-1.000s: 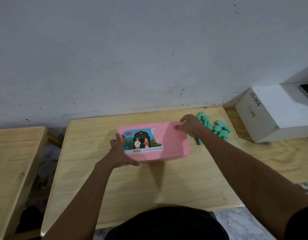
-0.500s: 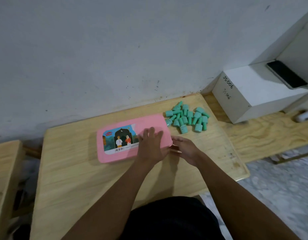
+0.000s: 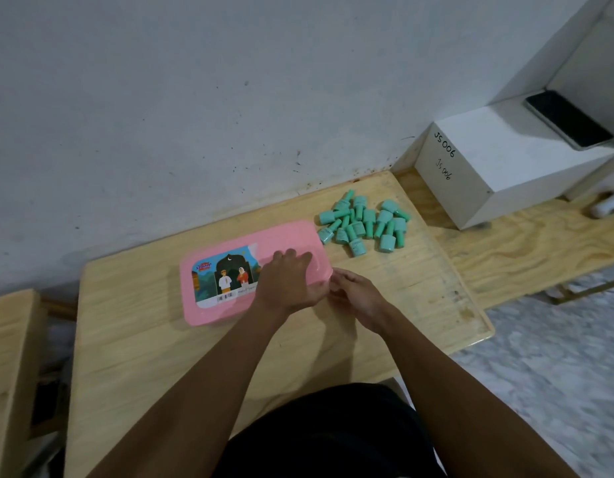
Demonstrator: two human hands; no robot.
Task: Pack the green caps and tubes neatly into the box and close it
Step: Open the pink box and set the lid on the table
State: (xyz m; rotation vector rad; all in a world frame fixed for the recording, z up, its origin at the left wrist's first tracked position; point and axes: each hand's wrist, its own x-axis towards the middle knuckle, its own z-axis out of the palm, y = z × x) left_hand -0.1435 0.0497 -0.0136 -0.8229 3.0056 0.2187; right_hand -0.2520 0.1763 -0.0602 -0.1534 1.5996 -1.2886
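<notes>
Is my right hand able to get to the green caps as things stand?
Probably yes. The right hand is at the right end of the pink box, and only bare table lies between it and the green caps. It would have to leave the box first.

- A light wooden table (image 3: 160, 339) fills the middle of the view, its far edge against the wall.
- The wall (image 3: 195, 98) is white, scuffed and speckled with dark marks near the table.
- A second wooden surface (image 3: 8, 339) stands to the left, apart from the table.
- A lower wooden board (image 3: 540, 243) runs off to the right.
- A white box (image 3: 498, 167) sits on that board, with "JS 006" handwritten twice on its left face.
- A black phone (image 3: 569, 119) lies on top of the white box.
- A blurred white object (image 3: 609, 207) lies at the right edge.
- The marbled grey floor (image 3: 557, 374) shows at near right.
</notes>
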